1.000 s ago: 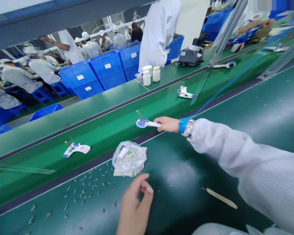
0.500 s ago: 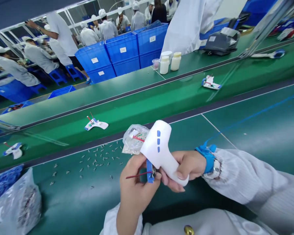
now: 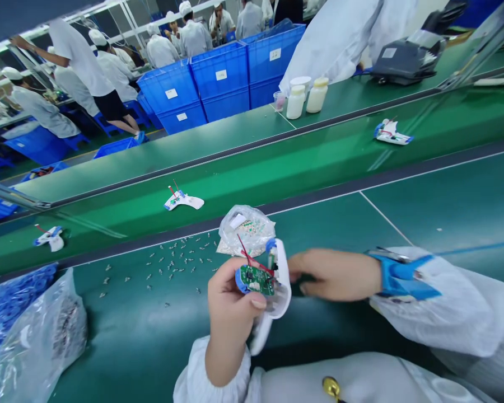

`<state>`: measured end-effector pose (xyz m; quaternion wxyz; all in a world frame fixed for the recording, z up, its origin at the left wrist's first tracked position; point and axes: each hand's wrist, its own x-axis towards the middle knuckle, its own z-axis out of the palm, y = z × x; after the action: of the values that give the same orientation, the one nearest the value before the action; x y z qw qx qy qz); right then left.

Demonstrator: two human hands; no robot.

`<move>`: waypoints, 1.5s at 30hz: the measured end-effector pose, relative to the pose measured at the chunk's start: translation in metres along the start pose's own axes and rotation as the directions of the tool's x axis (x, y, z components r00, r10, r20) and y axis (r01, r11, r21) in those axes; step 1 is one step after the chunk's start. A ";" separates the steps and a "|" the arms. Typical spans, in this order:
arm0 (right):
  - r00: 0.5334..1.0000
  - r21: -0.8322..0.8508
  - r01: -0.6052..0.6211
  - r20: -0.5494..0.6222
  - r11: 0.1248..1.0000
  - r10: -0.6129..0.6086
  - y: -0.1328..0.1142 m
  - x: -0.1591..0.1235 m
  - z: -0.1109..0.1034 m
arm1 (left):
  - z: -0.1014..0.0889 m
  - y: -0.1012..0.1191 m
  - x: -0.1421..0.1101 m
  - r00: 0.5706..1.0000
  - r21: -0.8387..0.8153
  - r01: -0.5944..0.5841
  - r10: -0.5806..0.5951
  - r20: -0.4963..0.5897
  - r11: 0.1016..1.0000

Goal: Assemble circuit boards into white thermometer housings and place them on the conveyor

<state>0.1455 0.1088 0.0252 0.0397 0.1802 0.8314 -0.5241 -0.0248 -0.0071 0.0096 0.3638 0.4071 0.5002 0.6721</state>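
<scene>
My left hand (image 3: 231, 313) grips an opened white plastic handheld housing (image 3: 279, 280) with a green circuit board (image 3: 255, 280) seated in it, and red wires (image 3: 244, 250) rise from the board. My thumb lies across the board's lower edge. My right hand (image 3: 334, 274) is beside the housing's right edge, fingers loosely together and holding nothing. A blue wrist strap (image 3: 403, 277) circles that wrist. Just behind the housing lies a clear plastic bag of circuit boards (image 3: 247, 229).
Several small metal parts (image 3: 172, 263) are scattered on the dark green mat. A bulging plastic bag (image 3: 42, 341) lies at lower left. On the green conveyor belt (image 3: 277, 173) lie similar white assemblies (image 3: 183, 199). Blue crates (image 3: 218, 84) and co-workers stand beyond.
My right hand has let go of the housing and moved right. The housing has turned, showing its open side with the green board. The assemblies on the belt sit further right.
</scene>
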 end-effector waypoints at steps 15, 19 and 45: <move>0.817 0.032 0.244 -0.544 0.969 -0.188 -0.059 0.003 0.014 | 0.006 0.020 -0.001 0.989 0.461 -0.147 0.147 0.035 0.875; 0.787 0.022 0.247 -0.587 0.969 -0.188 -0.055 0.001 0.016 | 0.010 0.023 0.000 0.983 0.521 -0.174 0.174 0.049 0.836; 0.984 0.235 0.131 -0.150 0.963 -0.098 -0.029 0.025 -0.014 | 0.007 0.027 0.003 0.784 0.650 -0.613 0.451 0.427 0.450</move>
<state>0.1144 0.1161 0.0499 -0.0703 0.1708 0.7705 -0.6101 -0.0221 -0.0084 0.0378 -0.0261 0.7191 0.5423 0.4337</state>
